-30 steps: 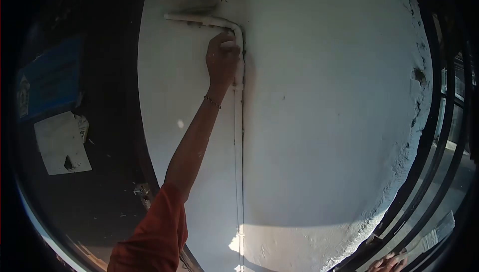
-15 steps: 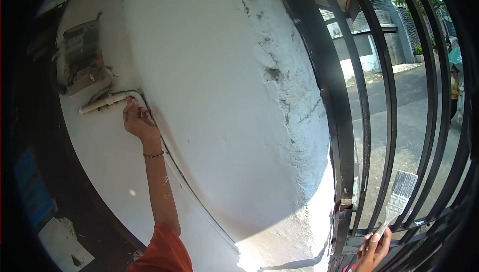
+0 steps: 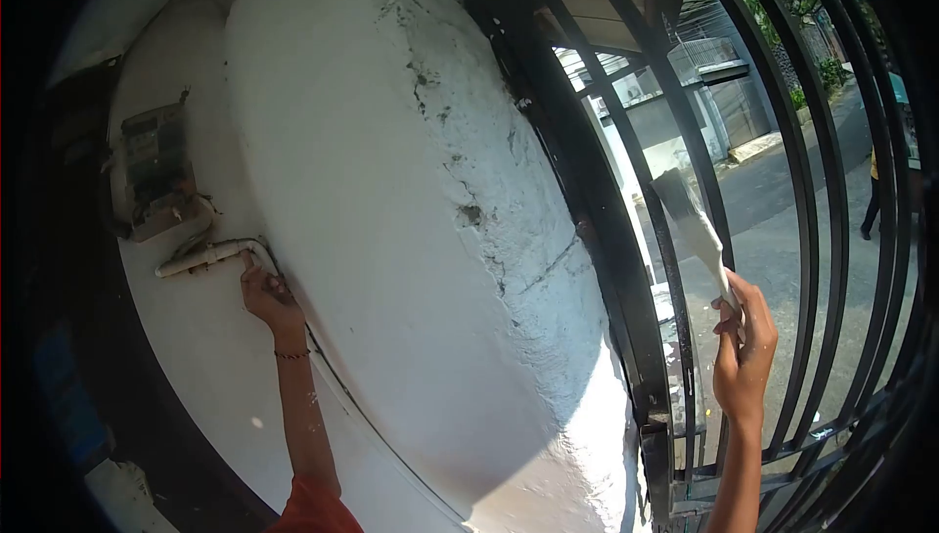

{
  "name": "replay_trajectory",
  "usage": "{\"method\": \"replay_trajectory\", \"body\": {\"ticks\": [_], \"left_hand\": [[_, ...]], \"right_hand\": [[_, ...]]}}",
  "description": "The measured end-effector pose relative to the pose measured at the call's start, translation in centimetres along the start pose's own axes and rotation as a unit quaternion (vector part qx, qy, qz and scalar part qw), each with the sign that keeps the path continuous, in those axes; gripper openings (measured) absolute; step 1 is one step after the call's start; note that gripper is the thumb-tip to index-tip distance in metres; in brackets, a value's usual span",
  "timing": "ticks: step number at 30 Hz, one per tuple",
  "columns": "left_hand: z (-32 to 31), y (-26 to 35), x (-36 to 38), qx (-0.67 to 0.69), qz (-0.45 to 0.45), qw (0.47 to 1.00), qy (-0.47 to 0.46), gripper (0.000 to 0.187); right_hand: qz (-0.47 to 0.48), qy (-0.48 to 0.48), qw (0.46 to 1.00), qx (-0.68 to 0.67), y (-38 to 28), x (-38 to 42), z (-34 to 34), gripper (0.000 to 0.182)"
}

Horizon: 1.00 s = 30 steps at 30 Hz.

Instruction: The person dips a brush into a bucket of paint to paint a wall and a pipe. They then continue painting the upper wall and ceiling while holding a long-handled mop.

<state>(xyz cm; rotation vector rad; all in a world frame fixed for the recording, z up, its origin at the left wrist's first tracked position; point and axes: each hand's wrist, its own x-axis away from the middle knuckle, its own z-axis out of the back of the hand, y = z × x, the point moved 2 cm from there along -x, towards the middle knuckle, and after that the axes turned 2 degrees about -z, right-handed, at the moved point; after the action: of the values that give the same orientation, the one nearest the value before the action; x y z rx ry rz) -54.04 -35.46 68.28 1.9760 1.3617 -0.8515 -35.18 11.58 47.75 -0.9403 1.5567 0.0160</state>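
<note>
My right hand (image 3: 745, 352) is closed around the handle of a paintbrush (image 3: 700, 230) in front of the dark metal bars. The brush tilts up to the left, with its flat bristles dark in shade and white paint on its lower part. Over on the left, my left hand (image 3: 272, 296) is at the white pipe (image 3: 210, 257) fixed to the wall. Its fingers are curled, and the index fingertip touches the pipe near the bend. How far the fingers wrap behind the pipe is hidden.
The white wall (image 3: 342, 171) has cracked, flaking plaster and a small hole along its right side. A meter box (image 3: 156, 171) hangs above the pipe. A barred metal gate (image 3: 626, 230) borders the wall; beyond it are a street and a partly visible person (image 3: 871, 196).
My right hand has risen with the paintbrush, which now leans left instead of right. The view has shifted and tilted; my left hand stays at the pipe.
</note>
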Motion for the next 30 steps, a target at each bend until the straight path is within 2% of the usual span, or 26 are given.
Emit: {"method": "replay_trajectory", "body": {"ticks": [4,8,12,14,18,20,21,24,30], "left_hand": [[1.1,-0.7,-0.9,0.015,-0.005,1.000,-0.019,0.010],[0.9,-0.1,-0.4,0.005,0.020,1.000,-0.003,0.004],[0.9,0.1,-0.2,0.029,0.022,0.999,-0.014,0.008],[0.8,0.1,-0.2,0.041,0.021,0.999,-0.015,0.009],[0.9,0.8,-0.1,0.053,0.042,0.997,-0.024,0.009],[1.4,0.8,-0.4,0.064,0.042,0.997,-0.027,0.008],[1.6,0.8,-0.7,0.072,0.046,0.996,-0.033,0.008],[1.8,1.3,-0.8,0.076,0.045,0.995,-0.039,0.007],[2.1,1.5,-0.6,0.056,0.051,0.994,-0.079,0.003]], "right_hand": [[0.155,0.025,0.988,0.008,-3.4,-8.7,-2.4,0.043],[0.260,0.078,0.961,0.056,-7.6,-19.0,-5.5,0.030],[0.258,0.123,0.948,0.142,-12.0,-29.8,-9.4,0.031],[0.229,0.118,0.954,0.152,-15.9,-31.7,-10.3,0.035],[0.276,0.111,0.939,0.174,-20.2,-37.5,-13.2,0.036],[0.312,0.156,0.920,0.178,-22.5,-38.3,-14.1,0.037],[0.276,0.145,0.930,0.195,-23.7,-39.0,-14.6,0.038],[0.292,0.139,0.932,0.165,-27.2,-41.8,-15.8,0.032],[0.319,0.110,0.915,0.223,-31.2,-43.2,-17.0,0.034]]}}
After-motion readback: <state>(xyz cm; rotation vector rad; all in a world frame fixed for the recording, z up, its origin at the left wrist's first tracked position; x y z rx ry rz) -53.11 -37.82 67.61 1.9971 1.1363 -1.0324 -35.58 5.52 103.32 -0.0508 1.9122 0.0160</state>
